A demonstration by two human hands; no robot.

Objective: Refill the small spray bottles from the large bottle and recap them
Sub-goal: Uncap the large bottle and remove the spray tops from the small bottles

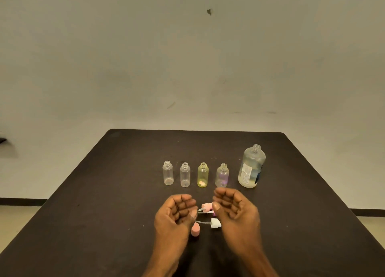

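From the head camera, a dark desk stands against a pale wall. Four small bottles stand upright in a row across the middle of the desk, all uncapped: a clear bottle at the left end, a second clear bottle just beside it, a yellow bottle, and a faintly purple bottle at the right end. To the right of the row, near the purple one but apart from it, stands the large bottle, also uncapped, with a white label on its side and clear liquid in its lower part.

Nearer the person, both hands hover above the desk with palms turned inward toward each other. The left hand has its fingers loosely curled and its grip holds nothing. The right hand is likewise loosely curled with nothing in its grip.

Between and below the hands lie the removed tops: a pink spray head with its thin tube, a white spray head with its tube pointing left, and a pink cap by the left hand's thumb. Another piece lies partly hidden behind the right thumb; what it is cannot be told.
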